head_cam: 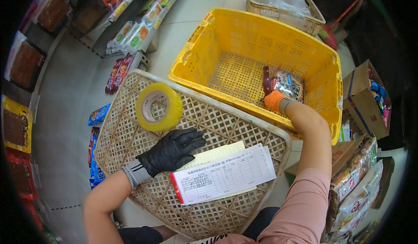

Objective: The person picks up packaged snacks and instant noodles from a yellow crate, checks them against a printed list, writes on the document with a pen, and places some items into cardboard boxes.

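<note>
My left hand [174,151], in a black glove with a grey cuff, lies on an upturned plastic lattice crate [212,123], its fingertips beside a pad of printed forms [225,175] with handwriting and yellowish sheets under it. A big roll of clear yellowish packing tape [159,107] lies flat above that hand. My right hand [276,102], in an orange glove, reaches into a yellow perforated plastic basket [196,68] and is at the near left edge of a packaged food bag [287,82] on its floor. Its fingertips are hidden, so its grip cannot be told.
Shelves with packaged snacks [135,37] run along the left. Behind the yellow basket stands a beige crate [261,9] holding clear plastic bags. On the right are an open cardboard box [365,103] of colourful packets and large snack bags [356,191].
</note>
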Demonstrator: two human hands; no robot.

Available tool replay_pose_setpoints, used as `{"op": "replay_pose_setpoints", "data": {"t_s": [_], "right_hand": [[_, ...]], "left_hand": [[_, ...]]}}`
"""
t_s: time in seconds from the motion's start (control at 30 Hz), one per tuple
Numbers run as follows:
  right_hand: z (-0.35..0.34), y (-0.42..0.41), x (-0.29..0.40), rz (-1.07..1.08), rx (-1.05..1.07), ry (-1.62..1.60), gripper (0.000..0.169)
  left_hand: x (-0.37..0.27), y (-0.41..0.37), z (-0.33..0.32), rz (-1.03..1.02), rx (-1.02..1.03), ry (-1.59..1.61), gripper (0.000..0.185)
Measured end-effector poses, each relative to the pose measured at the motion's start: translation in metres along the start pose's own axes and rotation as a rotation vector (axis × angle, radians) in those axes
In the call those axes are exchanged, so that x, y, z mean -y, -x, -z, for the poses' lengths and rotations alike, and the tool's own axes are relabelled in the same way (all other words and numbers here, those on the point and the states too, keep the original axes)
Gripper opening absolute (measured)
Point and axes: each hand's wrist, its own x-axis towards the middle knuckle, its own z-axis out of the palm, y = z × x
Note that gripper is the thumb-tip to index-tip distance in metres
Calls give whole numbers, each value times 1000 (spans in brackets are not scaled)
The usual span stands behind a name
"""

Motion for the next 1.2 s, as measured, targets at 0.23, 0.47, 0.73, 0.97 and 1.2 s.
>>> {"op": "replay_pose_setpoints", "data": {"t_s": [0.23,0.47,0.73,0.97,1.2], "right_hand": [[43,48,-52,-231,-348,-426,12],[21,112,-101,-609,-976,-910,15],[110,219,-69,-680,-1734,-1384,25],[267,335,9,-365,-1824,-1364,8],[330,383,129,89,-1925,-1720,10]], "left_hand": [[3,2,-3,-34,-70,-7,49],[2,4,-2,-18,-122,-12,48],[9,16,-21,-120,-303,20,43],[6,24,-17,-127,-403,35,50],[12,42,-7,52,-676,529,55]]}}
